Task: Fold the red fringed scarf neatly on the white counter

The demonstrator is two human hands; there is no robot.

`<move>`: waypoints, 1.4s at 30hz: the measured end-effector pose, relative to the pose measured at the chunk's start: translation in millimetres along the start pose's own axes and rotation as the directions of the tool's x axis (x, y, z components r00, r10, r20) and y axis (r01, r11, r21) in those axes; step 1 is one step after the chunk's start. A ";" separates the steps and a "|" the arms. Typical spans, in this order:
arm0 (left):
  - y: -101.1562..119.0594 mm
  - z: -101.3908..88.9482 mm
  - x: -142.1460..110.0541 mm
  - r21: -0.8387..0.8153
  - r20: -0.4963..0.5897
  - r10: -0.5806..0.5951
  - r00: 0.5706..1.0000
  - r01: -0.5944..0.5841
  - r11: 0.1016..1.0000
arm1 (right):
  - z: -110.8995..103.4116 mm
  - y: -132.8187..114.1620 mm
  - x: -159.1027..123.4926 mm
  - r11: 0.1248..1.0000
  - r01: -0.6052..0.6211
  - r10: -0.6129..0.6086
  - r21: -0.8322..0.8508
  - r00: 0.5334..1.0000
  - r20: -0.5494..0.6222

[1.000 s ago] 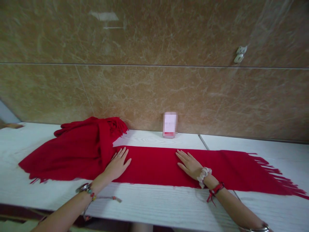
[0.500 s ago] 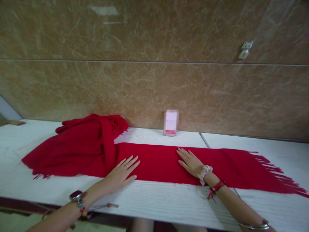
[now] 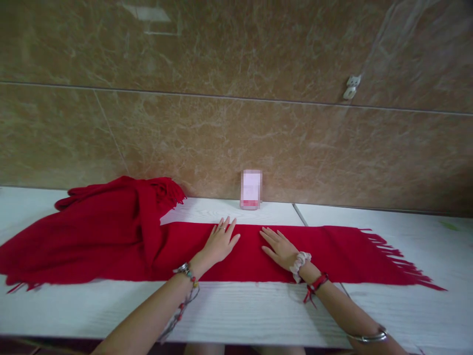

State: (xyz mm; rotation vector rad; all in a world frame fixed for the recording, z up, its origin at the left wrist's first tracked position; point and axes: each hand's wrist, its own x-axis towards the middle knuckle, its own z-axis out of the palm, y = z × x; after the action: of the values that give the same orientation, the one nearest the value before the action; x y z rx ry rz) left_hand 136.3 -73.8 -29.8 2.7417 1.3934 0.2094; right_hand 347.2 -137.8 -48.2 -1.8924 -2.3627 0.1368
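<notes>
- Red scarf (image 3: pixel 248 256) lies lengthwise left to right across our white table (image 3: pixel 236 313), directly beneath our hands.
- Our left hand (image 3: pixel 218 245), flat and open, is nearer the bunched cloth (image 3: pixel 111 236) at left.
- Our right hand (image 3: pixel 283 250), also flat and open, is nearer the right fringe (image 3: pixel 397 256).

An indoor room, home or workplace unclear: a glossy brown marble-patterned wall (image 3: pixel 221 138) stands far, with a small white cat-shaped fitting (image 3: pixel 352 87) at right, behind a white wood-grain tabletop (image 3: pixel 236 310).
</notes>
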 end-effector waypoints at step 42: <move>16.8 -1.1 97.0 -0.255 0.180 0.278 0.944 -0.228 0.940 | -8.8 -42.8 -56.3 0.934 0.244 -0.286 -0.262 0.949 -0.136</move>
State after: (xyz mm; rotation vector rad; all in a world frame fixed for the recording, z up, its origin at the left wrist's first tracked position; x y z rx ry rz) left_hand 206.1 -5.4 -17.6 2.6474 0.8981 0.0781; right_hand 319.2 -202.1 -35.2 -1.5705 -2.5779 -0.3411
